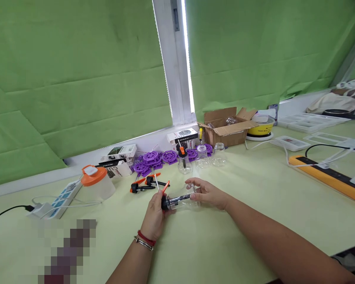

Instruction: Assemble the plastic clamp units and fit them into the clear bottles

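My left hand (pixel 154 211) is closed around a black cap-like head (pixel 165 202) with an orange lever and a thin pale rod sticking up. A dark and silver stem runs from the head into a clear bottle (pixel 183 203), which lies tilted on its side. My right hand (pixel 208 193) grips the bottle's far end, thumb and fingers wrapped on its wall. Whether the head is fastened to the bottle, I cannot tell. Beyond my hands lie two similar black-and-orange heads (pixel 143 186). Another such head (pixel 182 153) stands in a clear bottle (pixel 185 167).
Two clear bottles (pixel 219 156) stand by several purple discs (pixel 169 157). Behind are an open cardboard box (pixel 230 136) and white boxes (pixel 182 136). An orange-lidded jug (pixel 99 185) and power strip (pixel 65 199) sit left. A yellow-black bar (pixel 328 177) lies right.
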Demonstrator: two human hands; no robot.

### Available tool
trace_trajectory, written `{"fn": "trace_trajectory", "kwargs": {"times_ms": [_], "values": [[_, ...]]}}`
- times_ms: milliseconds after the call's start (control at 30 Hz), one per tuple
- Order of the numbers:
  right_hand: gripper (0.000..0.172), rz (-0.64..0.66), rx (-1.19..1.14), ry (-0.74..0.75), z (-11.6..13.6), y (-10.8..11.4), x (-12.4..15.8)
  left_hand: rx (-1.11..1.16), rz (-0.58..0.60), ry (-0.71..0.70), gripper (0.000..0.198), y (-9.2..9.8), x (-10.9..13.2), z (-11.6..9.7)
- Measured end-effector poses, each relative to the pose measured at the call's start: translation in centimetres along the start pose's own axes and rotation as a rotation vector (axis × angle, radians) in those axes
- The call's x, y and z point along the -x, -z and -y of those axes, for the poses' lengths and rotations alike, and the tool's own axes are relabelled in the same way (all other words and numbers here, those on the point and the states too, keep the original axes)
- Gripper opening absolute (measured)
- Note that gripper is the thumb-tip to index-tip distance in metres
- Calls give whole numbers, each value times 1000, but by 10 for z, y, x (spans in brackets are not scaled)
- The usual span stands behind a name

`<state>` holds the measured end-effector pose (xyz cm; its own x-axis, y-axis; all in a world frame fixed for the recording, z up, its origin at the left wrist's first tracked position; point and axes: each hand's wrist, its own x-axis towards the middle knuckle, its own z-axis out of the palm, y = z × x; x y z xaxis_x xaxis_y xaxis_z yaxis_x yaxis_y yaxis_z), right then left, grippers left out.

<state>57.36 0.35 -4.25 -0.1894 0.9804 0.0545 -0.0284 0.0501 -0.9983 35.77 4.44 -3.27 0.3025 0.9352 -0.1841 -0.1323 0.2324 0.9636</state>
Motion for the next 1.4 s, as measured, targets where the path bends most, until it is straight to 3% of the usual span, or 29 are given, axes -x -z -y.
{"fn": "trace_trajectory", "kwargs": {"times_ms": [133,300,367,833,1033,1233,1400], "values": [[62,7,0,13,-2,-2,0,-256,-67,-25,42,0,3,-2],[95,107,155,84,-3,-2,4,-343,-131,0,44,4,-1,-4],[99,110,209,108,-4,-2,5,-362,-126,25,45,5,-2,-5],[83,106,131,-45,0,10,3,-374,-163,59,41,-4,6,-7],[49,102,47,-151,-5,7,-1,-396,-166,-39,40,-5,8,-3],[67,32,130,-223,-14,6,-6,-426,-123,-66,41,-5,9,-4],[69,-33,163,-186,-10,3,-3,-430,-154,-58,40,-4,7,-5]]}}
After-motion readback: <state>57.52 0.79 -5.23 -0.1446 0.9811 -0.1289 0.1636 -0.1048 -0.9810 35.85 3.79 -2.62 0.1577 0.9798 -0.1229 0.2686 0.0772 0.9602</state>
